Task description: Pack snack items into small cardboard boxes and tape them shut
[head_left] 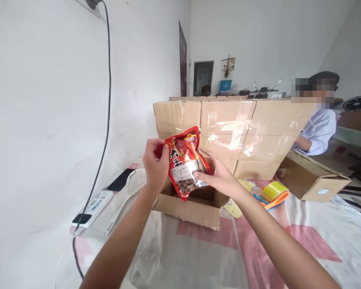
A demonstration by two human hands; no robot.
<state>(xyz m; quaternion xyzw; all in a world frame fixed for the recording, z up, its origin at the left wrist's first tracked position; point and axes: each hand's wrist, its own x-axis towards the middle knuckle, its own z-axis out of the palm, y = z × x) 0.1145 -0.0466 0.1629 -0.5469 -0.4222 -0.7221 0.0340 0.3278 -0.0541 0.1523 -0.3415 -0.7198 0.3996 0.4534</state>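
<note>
My left hand [155, 165] grips the top left edge of a red food packet [184, 160] with yellow and black print and a clear window at its lower part. My right hand [218, 176] touches the packet's right side with fingers spread flat against it. The packet hangs tilted just above an open cardboard box [195, 208] that stands on a pink-and-white patterned cloth [258, 249]. The inside of the box is mostly hidden by the packet and my hands.
A white slotted spoon [129, 192], a dark phone [120, 179] and a power strip [93, 206] lie at the left by the wall. A yellow-orange tape dispenser [273, 193] sits right of the box. Stacked sealed cartons [228, 132] stand behind. A seated person [317, 128] works at another open carton [313, 180].
</note>
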